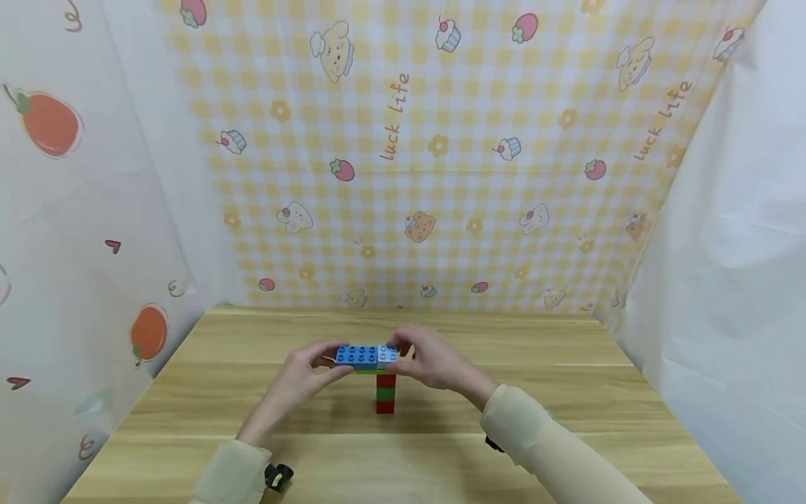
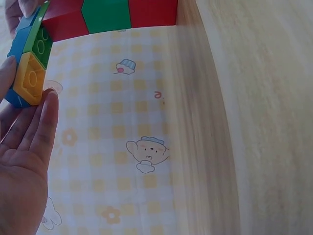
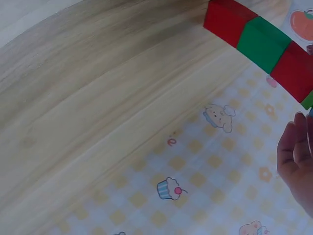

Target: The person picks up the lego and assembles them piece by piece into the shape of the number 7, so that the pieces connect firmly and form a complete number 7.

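A tower of a red, a green (image 1: 385,394) and a red block stands on the table. Across its top lie a lime-green brick (image 2: 39,43) and, jutting out to the left, a yellow-orange brick (image 2: 32,78). Over these sit a long blue brick (image 1: 357,357) and a short light-blue brick (image 1: 387,355), end to end. My left hand (image 1: 306,372) holds the blue brick's left end, thumb in front and fingers behind. Around the light-blue brick are the thumb and fingers of my right hand (image 1: 434,360), pinching it front and back. In the right wrist view the bricks on top are mostly cut off.
The wooden table (image 1: 504,448) spreads around the tower. A checkered cloth (image 1: 441,189) hangs behind it, with white sheets at the left and right. Dark straps (image 1: 278,477) show at my wrists.
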The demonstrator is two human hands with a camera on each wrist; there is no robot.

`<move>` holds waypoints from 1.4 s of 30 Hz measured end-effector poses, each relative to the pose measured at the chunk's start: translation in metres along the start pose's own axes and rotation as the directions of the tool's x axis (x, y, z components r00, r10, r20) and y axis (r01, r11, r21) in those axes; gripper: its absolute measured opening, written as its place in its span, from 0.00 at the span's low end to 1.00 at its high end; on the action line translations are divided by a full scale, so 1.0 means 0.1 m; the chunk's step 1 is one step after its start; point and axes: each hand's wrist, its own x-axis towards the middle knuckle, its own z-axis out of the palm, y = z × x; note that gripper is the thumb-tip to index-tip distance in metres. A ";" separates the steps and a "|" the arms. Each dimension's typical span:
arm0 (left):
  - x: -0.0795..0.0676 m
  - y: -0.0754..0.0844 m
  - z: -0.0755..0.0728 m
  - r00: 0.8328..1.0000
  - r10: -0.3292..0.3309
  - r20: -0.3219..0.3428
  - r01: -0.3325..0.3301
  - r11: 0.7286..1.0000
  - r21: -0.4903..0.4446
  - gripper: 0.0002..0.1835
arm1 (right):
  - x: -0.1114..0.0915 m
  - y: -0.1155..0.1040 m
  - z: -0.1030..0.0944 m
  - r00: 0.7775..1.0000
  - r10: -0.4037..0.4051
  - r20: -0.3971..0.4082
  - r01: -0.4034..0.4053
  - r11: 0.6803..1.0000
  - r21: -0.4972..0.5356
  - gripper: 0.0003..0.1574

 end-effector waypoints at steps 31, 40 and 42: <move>0.00 -0.01 0.01 1.000 -0.007 0.000 0.007 1.000 0.009 0.21 | -0.13 0.15 0.31 0.993 0.017 -0.121 0.003 0.987 0.163 0.22; 0.05 0.00 -0.01 0.998 -0.011 0.058 0.007 0.997 0.071 0.25 | -0.20 0.29 0.42 0.976 0.029 -0.214 0.032 0.961 0.276 0.33; 0.04 -0.01 -0.03 0.997 -0.002 0.076 -0.002 0.998 0.055 0.25 | -0.21 0.31 0.44 0.969 0.043 -0.244 0.036 0.951 0.308 0.34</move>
